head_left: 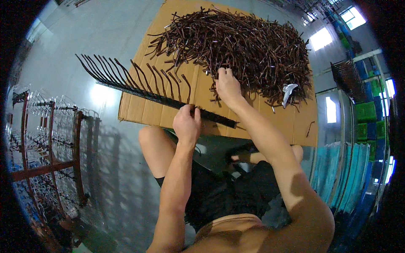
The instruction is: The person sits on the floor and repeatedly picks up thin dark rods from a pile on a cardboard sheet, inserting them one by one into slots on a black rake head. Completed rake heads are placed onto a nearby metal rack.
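Note:
My left hand (187, 123) is closed at the long black bar (147, 96), thumb and fingers pinching at its edge. From the bar's far-left stretch rises a row of several dark bent metal strips (138, 72); the stretch right of my hand carries none that I can see. My right hand (228, 87) is at the near edge of a big heap of short brown bent metal strips (253, 48). Its fingers are curled together, and what is between the fingertips is hidden among the strips.
Under the heap lies a flat cardboard sheet (130, 107), with one loose strip (310, 129) at its right. A white scrap (288, 93) rests on the heap. Rusty racks with wire hooks (50, 143) stand left; teal sheets (339, 177) and green crates (365, 111) are at right.

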A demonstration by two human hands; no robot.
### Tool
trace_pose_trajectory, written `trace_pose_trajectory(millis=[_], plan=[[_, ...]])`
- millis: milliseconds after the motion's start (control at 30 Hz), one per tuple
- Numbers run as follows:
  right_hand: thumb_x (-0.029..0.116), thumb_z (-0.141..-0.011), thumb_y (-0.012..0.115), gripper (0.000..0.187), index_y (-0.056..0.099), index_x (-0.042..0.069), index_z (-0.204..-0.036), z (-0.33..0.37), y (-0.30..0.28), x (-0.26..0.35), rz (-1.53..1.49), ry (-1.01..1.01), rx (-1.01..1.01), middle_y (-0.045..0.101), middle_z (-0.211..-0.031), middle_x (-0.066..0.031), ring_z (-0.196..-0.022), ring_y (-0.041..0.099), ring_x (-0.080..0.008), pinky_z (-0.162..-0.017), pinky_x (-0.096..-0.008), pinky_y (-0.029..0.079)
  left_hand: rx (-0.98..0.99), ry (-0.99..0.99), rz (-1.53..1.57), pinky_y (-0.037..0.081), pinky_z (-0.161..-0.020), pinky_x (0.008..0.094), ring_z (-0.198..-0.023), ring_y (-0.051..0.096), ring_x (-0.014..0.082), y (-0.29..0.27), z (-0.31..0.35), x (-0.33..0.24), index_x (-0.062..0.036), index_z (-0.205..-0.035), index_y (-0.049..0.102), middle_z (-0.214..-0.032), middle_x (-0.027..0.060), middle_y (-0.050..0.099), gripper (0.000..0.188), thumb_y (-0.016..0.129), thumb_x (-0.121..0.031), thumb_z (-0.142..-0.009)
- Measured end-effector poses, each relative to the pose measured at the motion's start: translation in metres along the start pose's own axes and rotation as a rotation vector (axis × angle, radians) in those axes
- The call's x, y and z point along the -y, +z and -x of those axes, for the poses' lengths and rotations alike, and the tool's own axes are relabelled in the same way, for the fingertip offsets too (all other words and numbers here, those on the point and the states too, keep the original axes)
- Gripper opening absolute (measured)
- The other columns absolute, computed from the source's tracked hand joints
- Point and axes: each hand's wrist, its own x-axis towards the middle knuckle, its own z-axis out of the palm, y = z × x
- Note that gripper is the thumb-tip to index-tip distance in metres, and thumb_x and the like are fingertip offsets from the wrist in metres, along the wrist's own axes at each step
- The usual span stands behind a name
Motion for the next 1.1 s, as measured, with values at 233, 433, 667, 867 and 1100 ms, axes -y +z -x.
trace_pose_trajectory(millis=[233, 433, 667, 867, 1100], plan=[[0.002, -0.083, 0.056, 0.030, 0.045, -0.011, -0.108, -0.030, -0.017, 0.006, 0.240, 0.064, 0.279, 0.056, -0.099, -0.0289, -0.083, 0.065, -0.0354, -0.067, -0.0411, 0.056, 0.001, -0.047, 0.090, 0.049, -0.064, 0.0389, -0.071, 0.063, 0.0337, -0.001, -0.002, -0.001, -0.0021, -0.085, 0.063, -0.080, 0.0149, 0.065, 0.019, 0.067, -0.020, -0.080], [0.009, -0.080, 0.054, 0.015, 0.059, 0.000, -0.091, -0.022, -0.028, 0.000, -0.002, 0.256, 0.337, 0.063, -0.082, -0.0154, -0.074, 0.065, -0.0264, -0.056, -0.0379, 0.051, -0.043, 0.017, 0.066, 0.049, -0.063, 0.0382, -0.070, 0.062, 0.0336, 0.001, -0.003, 0.001, -0.0031, -0.085, 0.064, -0.079, 0.0153, 0.064, 0.018, 0.067, -0.021, -0.080], [0.018, -0.085, 0.062, 0.015, 0.060, 0.004, -0.088, 0.027, -0.031, 0.018, -1.422, 0.759, 0.518, 0.060, -0.076, -0.0033, -0.059, 0.054, -0.0138, -0.049, -0.0275, 0.042, -0.146, 0.176, 0.052, 0.049, -0.063, 0.0383, -0.071, 0.062, 0.0335, 0.008, -0.003, 0.007, -0.0045, -0.085, 0.065, -0.080, 0.0143, 0.064, 0.014, 0.065, -0.018, -0.082], [0.008, -0.083, 0.067, 0.019, 0.061, -0.002, -0.098, 0.044, -0.010, 0.043, -1.172, 0.206, 0.209, 0.067, -0.085, -0.0057, -0.077, 0.062, -0.0114, -0.069, -0.0259, 0.049, -0.111, 0.147, -0.020, 0.049, -0.064, 0.0389, -0.071, 0.062, 0.0314, 0.005, -0.002, 0.008, -0.0051, -0.083, 0.065, -0.077, 0.0123, 0.064, 0.011, 0.065, -0.015, -0.080], [0.017, -0.080, 0.068, 0.023, 0.064, 0.000, -0.096, 0.053, -0.004, 0.039, -0.991, 0.138, 0.149, 0.068, -0.089, -0.0117, -0.080, 0.066, -0.0199, -0.074, -0.0307, 0.050, -0.082, 0.135, -0.009, 0.049, -0.062, 0.0407, -0.069, 0.062, 0.0354, 0.007, -0.003, 0.005, -0.0036, -0.084, 0.064, -0.075, 0.0162, 0.064, 0.016, 0.065, -0.019, -0.081]])
